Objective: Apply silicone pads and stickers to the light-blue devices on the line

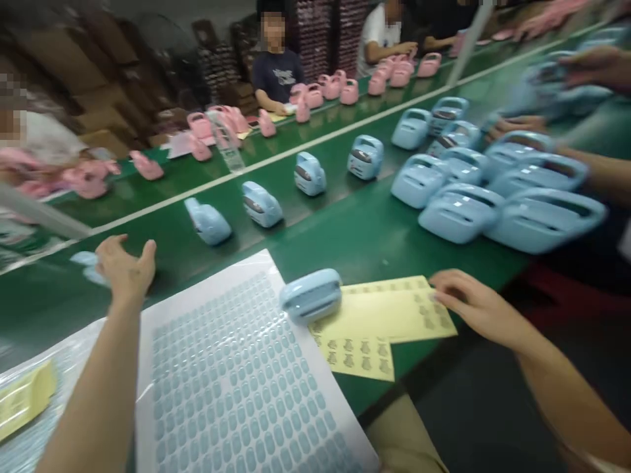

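My left hand (125, 268) is stretched out over the green belt (355, 236), fingers apart and holding nothing, next to a blurred light blue device (89, 266) at the belt's near edge. My right hand (476, 305) rests with fingers curled on the right end of a yellow sticker sheet (389, 315); whether it pinches anything is unclear. A light blue device (311, 295) lies on its side between a white sheet of small blue stickers (236, 387) and the yellow sheets.
Three blue devices (259, 203) ride in a row on the belt, and several more (463, 210) cluster at right near another person's hands (515, 125). Pink devices (323, 89) line the far side, where other people sit. A yellow sheet (24, 397) lies at far left.
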Tool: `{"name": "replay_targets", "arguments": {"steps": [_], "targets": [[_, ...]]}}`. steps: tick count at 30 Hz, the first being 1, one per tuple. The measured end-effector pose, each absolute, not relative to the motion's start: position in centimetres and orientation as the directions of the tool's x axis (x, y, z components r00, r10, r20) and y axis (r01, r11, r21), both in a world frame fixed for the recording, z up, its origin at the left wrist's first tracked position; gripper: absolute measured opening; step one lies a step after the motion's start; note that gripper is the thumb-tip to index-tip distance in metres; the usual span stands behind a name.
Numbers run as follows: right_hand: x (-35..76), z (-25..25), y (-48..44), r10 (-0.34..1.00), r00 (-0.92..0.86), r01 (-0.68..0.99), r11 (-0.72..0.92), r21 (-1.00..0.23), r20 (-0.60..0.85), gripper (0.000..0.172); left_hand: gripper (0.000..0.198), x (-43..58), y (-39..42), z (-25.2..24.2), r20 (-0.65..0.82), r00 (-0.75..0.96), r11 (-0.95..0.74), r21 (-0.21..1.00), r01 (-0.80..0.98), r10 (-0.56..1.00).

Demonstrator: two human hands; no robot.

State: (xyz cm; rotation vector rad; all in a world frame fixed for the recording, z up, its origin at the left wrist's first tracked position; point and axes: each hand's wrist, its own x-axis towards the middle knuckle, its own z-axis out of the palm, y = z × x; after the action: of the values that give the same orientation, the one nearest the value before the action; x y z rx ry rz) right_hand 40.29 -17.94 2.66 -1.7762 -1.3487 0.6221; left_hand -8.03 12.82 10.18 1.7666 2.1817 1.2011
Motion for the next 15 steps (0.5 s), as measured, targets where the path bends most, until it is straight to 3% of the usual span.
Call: {"name": "replay_targets", "arguments": {"steps": [2,3,6,10,15], "targets": [[39.2,3.7,-16.3,0.975,0.213,0.589,-0.083,-0.804,0.056,0.032,0.026,-4.9,14.7,10.2,0.282,-0.199,0.048,0.465,0.884,0.939],[39.0,4.0,-15.8,0.985,0.173,0.596,-0.097,-0.797,0.010,0.030,0.024,-3.5,15.5,10.1,0.218,-0.159,0.046,0.447,0.893,0.963],[39.1,4.2,-15.4,0.975,0.211,0.610,-0.188,-0.770,-0.071,0.020,0.045,-1.0,16.3,9.3,0.178,-0.179,0.069,0.496,0.866,0.968],[40.4,3.8,-16.6,0.957,0.283,0.613,-0.231,-0.755,-0.063,0.016,0.070,-1.0,16.3,8.7,0.245,-0.211,0.038,0.563,0.826,0.946],[41.1,2.9,-16.6,0.932,0.339,0.589,-0.316,-0.744,-0.127,0.014,0.062,-0.4,17.8,8.2,0.278,-0.105,-0.096,0.623,0.776,0.955]]}}
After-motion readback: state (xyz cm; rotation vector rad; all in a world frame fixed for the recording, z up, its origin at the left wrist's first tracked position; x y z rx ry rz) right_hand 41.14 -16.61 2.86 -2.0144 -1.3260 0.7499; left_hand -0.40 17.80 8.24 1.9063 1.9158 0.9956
